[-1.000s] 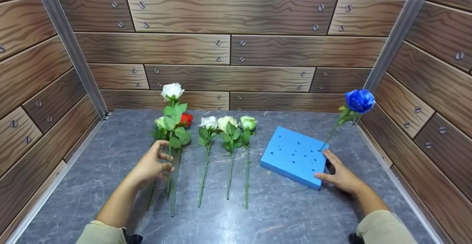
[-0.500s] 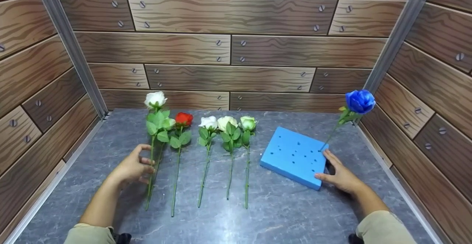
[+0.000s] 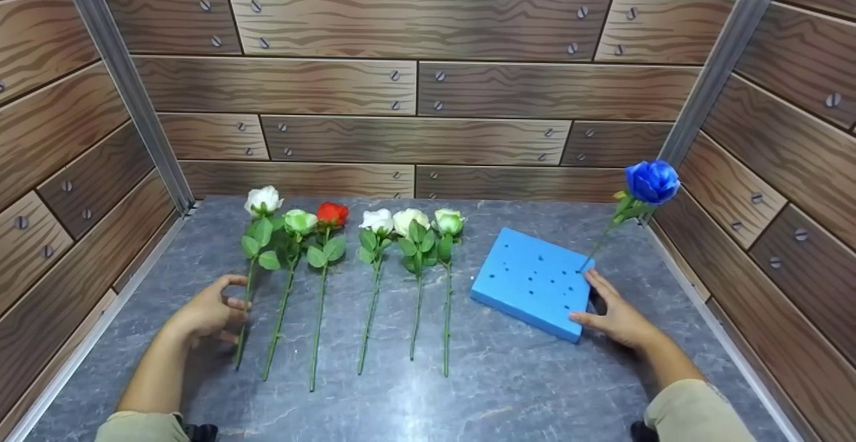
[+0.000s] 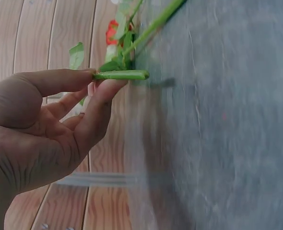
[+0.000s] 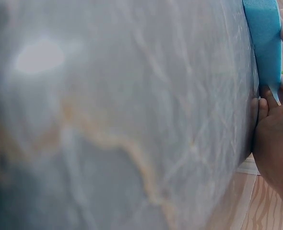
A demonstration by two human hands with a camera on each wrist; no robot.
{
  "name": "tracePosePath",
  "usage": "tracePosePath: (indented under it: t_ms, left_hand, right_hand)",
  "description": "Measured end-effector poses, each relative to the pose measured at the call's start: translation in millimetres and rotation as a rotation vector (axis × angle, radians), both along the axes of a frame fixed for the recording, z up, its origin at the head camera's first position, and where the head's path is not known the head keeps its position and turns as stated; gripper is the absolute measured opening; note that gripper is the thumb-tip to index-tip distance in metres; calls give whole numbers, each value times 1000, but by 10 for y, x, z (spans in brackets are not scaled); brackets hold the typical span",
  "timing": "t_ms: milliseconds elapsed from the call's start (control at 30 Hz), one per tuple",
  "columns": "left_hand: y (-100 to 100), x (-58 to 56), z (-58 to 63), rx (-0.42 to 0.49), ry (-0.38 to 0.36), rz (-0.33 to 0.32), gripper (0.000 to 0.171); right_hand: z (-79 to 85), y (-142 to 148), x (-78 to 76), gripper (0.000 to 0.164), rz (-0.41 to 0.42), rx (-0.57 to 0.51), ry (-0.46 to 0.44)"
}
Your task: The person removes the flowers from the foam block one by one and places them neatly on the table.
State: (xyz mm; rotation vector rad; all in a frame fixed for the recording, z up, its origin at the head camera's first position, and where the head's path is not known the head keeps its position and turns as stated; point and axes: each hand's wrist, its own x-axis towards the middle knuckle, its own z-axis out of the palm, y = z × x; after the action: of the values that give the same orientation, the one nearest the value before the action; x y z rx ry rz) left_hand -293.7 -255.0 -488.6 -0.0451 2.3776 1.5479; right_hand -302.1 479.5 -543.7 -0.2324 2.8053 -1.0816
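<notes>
My left hand (image 3: pixel 207 313) is at the far left of the table, pinching the stem of a white rose (image 3: pixel 264 200). In the left wrist view the cut end of this green stem (image 4: pixel 127 75) sticks out between thumb and finger, above the table. A blue foam block (image 3: pixel 528 288) with small holes lies at the right. My right hand (image 3: pixel 618 321) grips its right end, thumb on the near part of the top and fingers along the side. One blue rose (image 3: pixel 652 182) stands tilted in a hole near the block's far right corner.
Right of the white rose lie a greenish-white rose (image 3: pixel 300 221) and a red rose (image 3: pixel 332 214). Farther right are another white rose (image 3: pixel 377 221), a cream rose (image 3: pixel 410 223) and a pale green rose (image 3: pixel 448 222). Wood-patterned walls (image 3: pixel 428 87) enclose the grey table (image 3: pixel 495 388).
My left hand has carried the white rose leftward and lower, past the red and greenish-white roses, which now show uncovered. The right hand and the foam block have stayed put.
</notes>
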Motion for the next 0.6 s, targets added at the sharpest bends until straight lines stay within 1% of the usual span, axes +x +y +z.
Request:
tracePosePath:
  t_ms: [167,233,400,600]
  left_hand:
    - [-91,1,-24,-39,-25,4,79]
    - [-111,2,-33,-69,-29,0,78]
    - [-153,8,-43,-155,-24,-9,74]
    - [-209,-5,-50,-196,-7,-20,73]
  right_hand:
    - [-1,11,-8,110,-10,-10,-12]
    - [0,11,-9,111,-9,-13,-15]
    - [-6,4,-16,110,-3,-24,-14]
    - [-4,-13,-13,111,-15,-21,-21]
